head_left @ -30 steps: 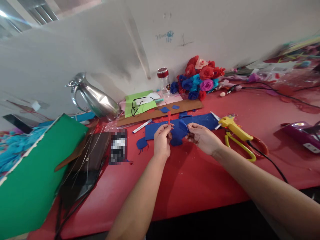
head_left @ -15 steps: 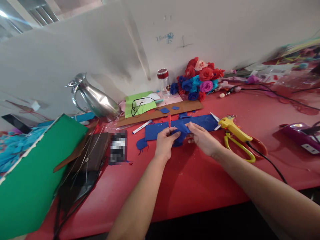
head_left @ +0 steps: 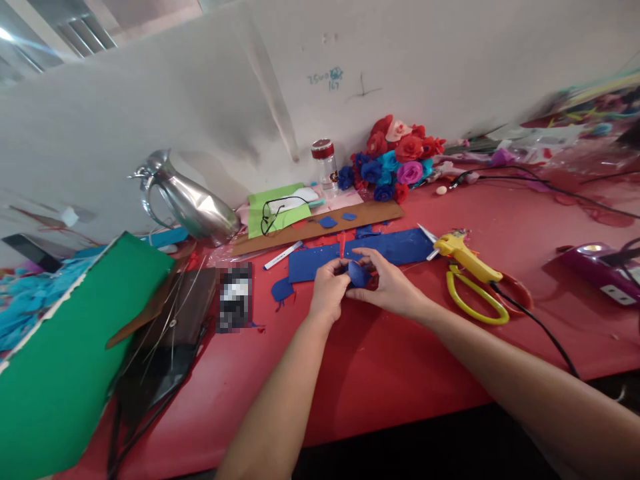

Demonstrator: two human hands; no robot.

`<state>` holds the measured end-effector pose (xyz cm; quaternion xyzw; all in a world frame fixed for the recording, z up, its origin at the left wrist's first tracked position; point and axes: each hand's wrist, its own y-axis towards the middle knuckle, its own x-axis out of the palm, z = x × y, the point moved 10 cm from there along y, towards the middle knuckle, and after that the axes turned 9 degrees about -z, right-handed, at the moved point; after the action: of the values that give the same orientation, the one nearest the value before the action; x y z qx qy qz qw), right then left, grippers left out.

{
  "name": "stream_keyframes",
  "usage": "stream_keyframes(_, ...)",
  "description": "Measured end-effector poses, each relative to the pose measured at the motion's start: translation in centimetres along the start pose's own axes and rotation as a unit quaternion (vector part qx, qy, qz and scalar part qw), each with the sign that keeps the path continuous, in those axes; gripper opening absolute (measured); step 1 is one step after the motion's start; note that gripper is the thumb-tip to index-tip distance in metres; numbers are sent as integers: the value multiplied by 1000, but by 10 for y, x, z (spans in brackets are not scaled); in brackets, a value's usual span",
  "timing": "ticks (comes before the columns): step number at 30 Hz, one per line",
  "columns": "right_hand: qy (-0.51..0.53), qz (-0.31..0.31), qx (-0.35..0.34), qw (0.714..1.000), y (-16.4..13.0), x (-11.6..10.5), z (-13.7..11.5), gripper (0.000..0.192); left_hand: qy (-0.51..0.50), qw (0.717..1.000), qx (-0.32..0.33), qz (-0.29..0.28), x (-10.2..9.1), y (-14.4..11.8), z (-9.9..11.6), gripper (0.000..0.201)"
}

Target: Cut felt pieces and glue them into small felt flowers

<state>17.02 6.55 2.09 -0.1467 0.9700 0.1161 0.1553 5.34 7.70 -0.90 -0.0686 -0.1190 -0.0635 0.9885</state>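
- The left hand (head_left: 327, 291) and right hand (head_left: 387, 288) meet over the red table (head_left: 400, 360), fingers curled, both pinching one small blue petal (head_left: 358, 273) between them.
- A red stick (head_left: 341, 244) pokes up just above the left hand's fingertips; whether that hand grips it I cannot tell.
- Just beyond both hands lies a blue sheet (head_left: 395, 245).
- Right of the right hand: a yellow glue gun (head_left: 467, 257) and scissors (head_left: 475, 301).
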Motion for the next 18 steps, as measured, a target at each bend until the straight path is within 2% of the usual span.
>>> stream_keyframes(2,-38,20,12,999,0,-4,4,41,12,1000,-4,3,0,-1,1,11)
stream_keyframes(4,-33,30,34,998,1,-9,11,20,21,1000,-11,6,0,-2,1,9)
stream_keyframes(5,-20,31,42,998,2,-11,14,16,24,1000,-13,8,0,-2,1,10)
stream_keyframes(13,117,52,99,987,1,-12,27,21,23,999,-23,-8,3,-3,-1,9)
stream_keyframes(18,126,62,113,984,0,-11,32,19,24,999,-31,-28,6,-3,-3,12)
